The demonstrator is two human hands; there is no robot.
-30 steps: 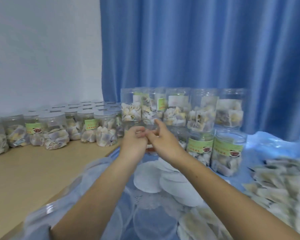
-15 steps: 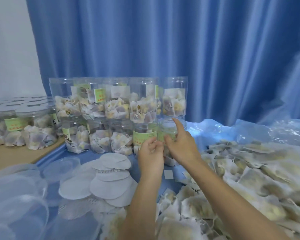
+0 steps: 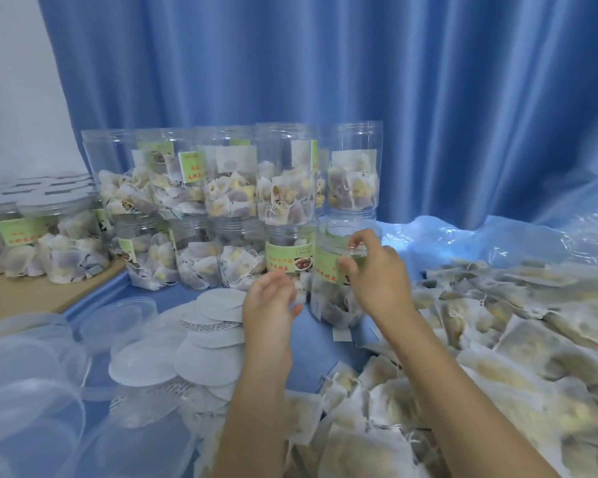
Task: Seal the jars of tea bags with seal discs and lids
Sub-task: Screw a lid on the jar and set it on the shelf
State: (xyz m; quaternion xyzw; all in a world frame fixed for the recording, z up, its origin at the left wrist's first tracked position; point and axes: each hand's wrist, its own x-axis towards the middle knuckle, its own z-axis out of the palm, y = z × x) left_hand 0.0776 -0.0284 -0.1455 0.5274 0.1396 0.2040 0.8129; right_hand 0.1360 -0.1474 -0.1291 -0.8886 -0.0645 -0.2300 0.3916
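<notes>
The person's right hand [image 3: 377, 270] is gripping the open jar [image 3: 339, 270] at the right end of the front row, thumb and fingers [image 3: 359, 238] curling round its rim — a second ago both hands were meeting in mid-air in front of the stack, so the right one has since moved onto this jar. The left hand [image 3: 270, 301] is now hovering just left of the jar with its fingers loosely bent; whether it is holding anything cannot be told. The view has also swung right, bringing the heap of loose tea bags [image 3: 497, 339] into sight. The jar is standing on the blue sheet [image 3: 321, 343], filled with tea bags and bearing no lid, touching its neighbour in the two-tier stack of jars [image 3: 221, 201]. The white seal discs [image 3: 194, 343] are lying in an overlapping pile just left of the hands, and the clear lids [image 3: 32, 391] are piling up at the near left. Finished jars [image 3: 49, 236] with lids are standing on the table [image 3: 21, 294] at far left. This looks like the start of sealing one more jar — a disc probably comes next.
</notes>
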